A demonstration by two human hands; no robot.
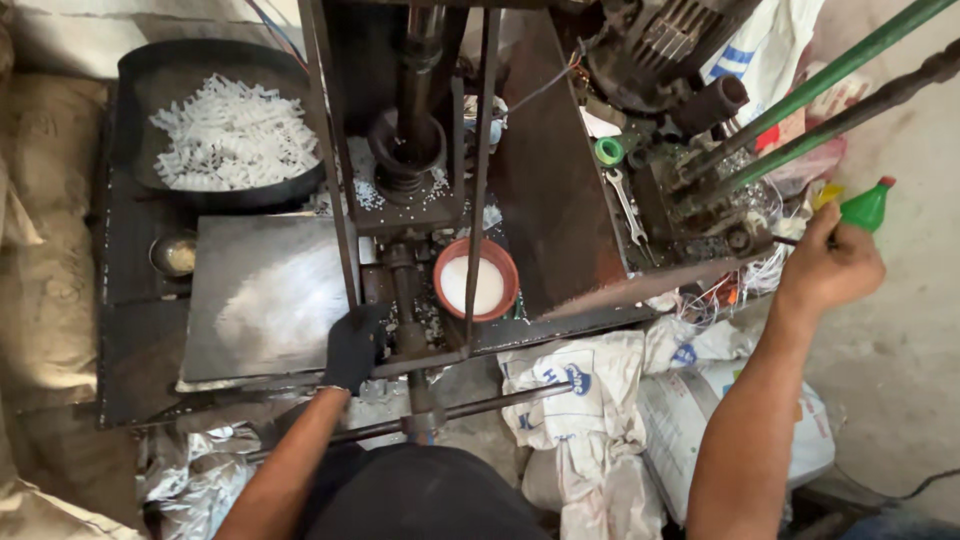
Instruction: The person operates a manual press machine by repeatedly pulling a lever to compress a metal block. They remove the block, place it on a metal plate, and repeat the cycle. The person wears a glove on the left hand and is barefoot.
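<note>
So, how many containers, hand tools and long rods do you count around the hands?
Containers: 3 – black pan, red bowl, small metal cup
Hand tools: 1 – wrench
Long rods: 2 – green rod, dark rod
Total: 6

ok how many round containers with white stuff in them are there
2. A big black pan of white plastic pieces sits at the upper left, and a small orange bowl of white powder sits at the machine's centre. Others may be hidden behind the frame.
</note>
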